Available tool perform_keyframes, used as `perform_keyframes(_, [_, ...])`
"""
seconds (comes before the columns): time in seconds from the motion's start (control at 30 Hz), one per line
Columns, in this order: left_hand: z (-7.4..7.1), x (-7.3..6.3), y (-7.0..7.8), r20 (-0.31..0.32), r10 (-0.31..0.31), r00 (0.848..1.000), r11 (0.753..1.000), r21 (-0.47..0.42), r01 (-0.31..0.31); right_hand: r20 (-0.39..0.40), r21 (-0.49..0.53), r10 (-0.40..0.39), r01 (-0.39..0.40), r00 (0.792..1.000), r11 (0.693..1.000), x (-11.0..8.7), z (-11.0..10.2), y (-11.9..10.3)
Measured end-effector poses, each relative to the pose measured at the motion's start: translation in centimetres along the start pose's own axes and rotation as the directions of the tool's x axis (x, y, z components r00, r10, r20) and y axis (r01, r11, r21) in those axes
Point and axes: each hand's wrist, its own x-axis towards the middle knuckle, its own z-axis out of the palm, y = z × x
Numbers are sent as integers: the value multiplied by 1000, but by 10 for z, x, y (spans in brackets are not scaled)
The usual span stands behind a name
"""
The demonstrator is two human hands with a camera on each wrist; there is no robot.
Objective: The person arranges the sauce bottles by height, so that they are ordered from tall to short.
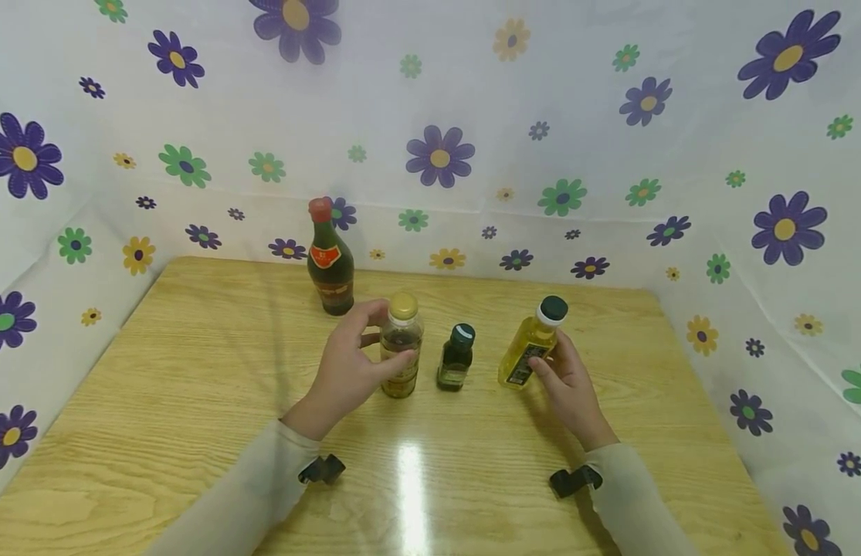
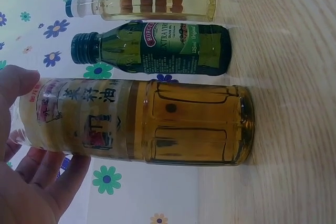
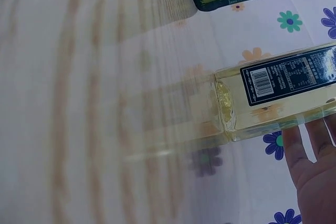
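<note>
My left hand (image 1: 351,365) grips an oil bottle (image 1: 401,384) with a gold cap, thumb in front and fingers behind. In the left wrist view this oil bottle (image 2: 194,124) has a paper label on its upper part and amber liquid below. My right hand (image 1: 572,392) holds a clear bottle of yellow oil (image 1: 525,346) with a dark green cap and a dark label. That bottle leans to the right in the head view; whether its base touches the table I cannot tell. Between the two hands a small green olive oil bottle (image 1: 455,361) stands upright, touched by neither.
A taller dark bottle (image 1: 333,270) with a red cap and red label stands at the back left. All of this is on a wooden table (image 1: 194,371). A white flower-printed cloth (image 1: 472,100) rises behind the table and along both sides.
</note>
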Motion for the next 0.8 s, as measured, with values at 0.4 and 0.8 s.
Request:
perform_keyframes(0.4, [1,5,0,-4,0,1000,1000,0,0,0,18,-4,4,1000,1000,0,0,1])
perform_keyframes(0.8, [-5,11,-1,-7,6,1000,1000,1,-6,8,21,12,-12,1000,1000,0,0,2])
